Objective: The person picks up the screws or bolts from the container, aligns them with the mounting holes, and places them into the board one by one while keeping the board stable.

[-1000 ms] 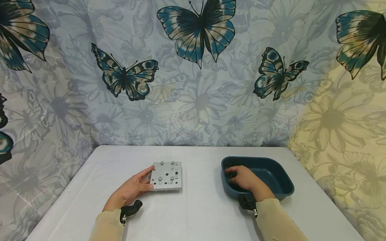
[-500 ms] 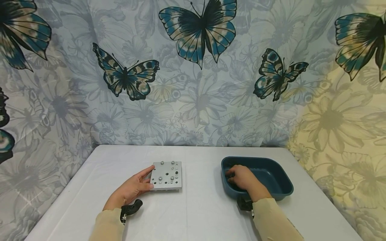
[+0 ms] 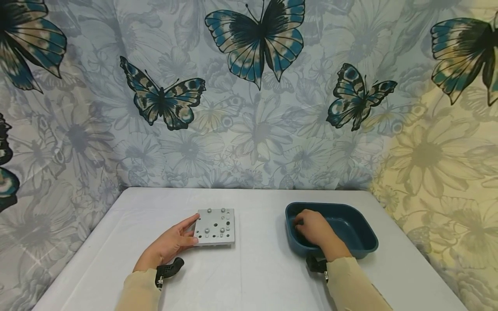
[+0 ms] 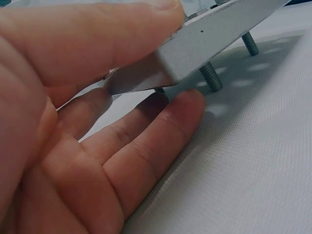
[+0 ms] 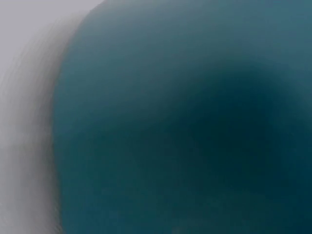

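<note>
Right hand [image 3: 316,228] in blue tub [image 3: 353,222], lower right; fingertips hidden, right wrist view just blur, can't tell grip. Left hand [image 3: 168,247] pinches metal plate [image 3: 218,219], lower centre.

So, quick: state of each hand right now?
Left hand: holding the drilled metal plate by its left edge.
Right hand: inside the blue tub; whether it holds anything cannot be told.

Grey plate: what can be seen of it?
The plate is a squarish, metal-looking slab with holes and four bolt heads on top; threaded shanks project underneath. It is above the table, left of centre; whether the shanks touch it is unclear. The left hand grips its left edge, thumb at the near corner.
</note>
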Demonstrator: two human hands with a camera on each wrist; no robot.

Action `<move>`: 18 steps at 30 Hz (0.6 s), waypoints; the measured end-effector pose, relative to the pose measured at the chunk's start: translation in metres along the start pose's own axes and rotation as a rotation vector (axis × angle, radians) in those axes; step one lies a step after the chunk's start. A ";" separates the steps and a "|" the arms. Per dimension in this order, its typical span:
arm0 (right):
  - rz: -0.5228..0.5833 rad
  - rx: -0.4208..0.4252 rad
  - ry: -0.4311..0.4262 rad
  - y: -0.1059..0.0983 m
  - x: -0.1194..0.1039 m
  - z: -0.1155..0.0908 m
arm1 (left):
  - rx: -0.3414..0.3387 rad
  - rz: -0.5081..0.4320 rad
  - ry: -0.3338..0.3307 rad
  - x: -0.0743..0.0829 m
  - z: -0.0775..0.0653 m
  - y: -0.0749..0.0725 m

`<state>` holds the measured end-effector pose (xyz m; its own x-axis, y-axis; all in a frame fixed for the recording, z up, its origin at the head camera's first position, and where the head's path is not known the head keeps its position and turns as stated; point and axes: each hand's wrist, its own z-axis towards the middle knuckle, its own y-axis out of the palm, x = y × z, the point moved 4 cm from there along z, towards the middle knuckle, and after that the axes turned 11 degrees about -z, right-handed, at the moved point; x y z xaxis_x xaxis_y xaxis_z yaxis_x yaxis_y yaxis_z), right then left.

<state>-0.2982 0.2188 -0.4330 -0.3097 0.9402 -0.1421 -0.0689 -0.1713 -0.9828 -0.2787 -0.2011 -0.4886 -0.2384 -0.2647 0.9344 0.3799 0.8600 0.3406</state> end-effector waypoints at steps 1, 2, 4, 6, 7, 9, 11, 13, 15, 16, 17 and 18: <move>0.021 0.009 0.008 -0.001 0.001 -0.001 | 0.001 0.000 0.000 0.000 0.000 0.000; 0.050 0.015 0.021 -0.003 0.001 -0.002 | 0.002 0.000 0.000 0.000 0.000 0.000; 0.143 0.018 0.068 -0.008 0.003 -0.004 | 0.002 0.000 -0.003 0.001 -0.001 0.000; 0.294 0.021 0.131 -0.013 0.005 -0.007 | 0.001 0.006 -0.007 0.001 -0.001 0.001; 0.388 0.024 0.162 -0.016 0.005 -0.009 | 0.000 0.009 -0.008 0.001 -0.001 0.001; 0.578 0.037 0.224 -0.022 0.006 -0.013 | -0.003 0.010 -0.007 0.001 -0.001 0.001; 0.734 0.047 0.271 -0.027 0.007 -0.014 | -0.007 0.006 -0.002 0.001 -0.001 0.001; 0.859 0.048 0.305 -0.030 0.007 -0.013 | -0.011 -0.001 0.003 0.001 -0.001 0.001; 0.962 0.048 0.334 -0.031 0.006 -0.010 | -0.012 -0.006 0.005 0.002 -0.001 0.001; 1.012 0.050 0.348 -0.031 0.006 -0.008 | -0.012 -0.006 0.006 0.001 -0.001 0.001; 1.063 0.053 0.360 -0.030 0.004 -0.006 | -0.013 -0.007 0.005 0.001 -0.002 0.001; 1.105 0.058 0.370 -0.029 0.003 -0.004 | -0.014 -0.007 0.004 0.001 -0.002 0.001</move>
<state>-0.2930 0.2275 -0.4055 0.0665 0.2973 -0.9525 0.0193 -0.9548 -0.2967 -0.2770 -0.2013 -0.4871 -0.2377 -0.2725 0.9323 0.3906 0.8520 0.3486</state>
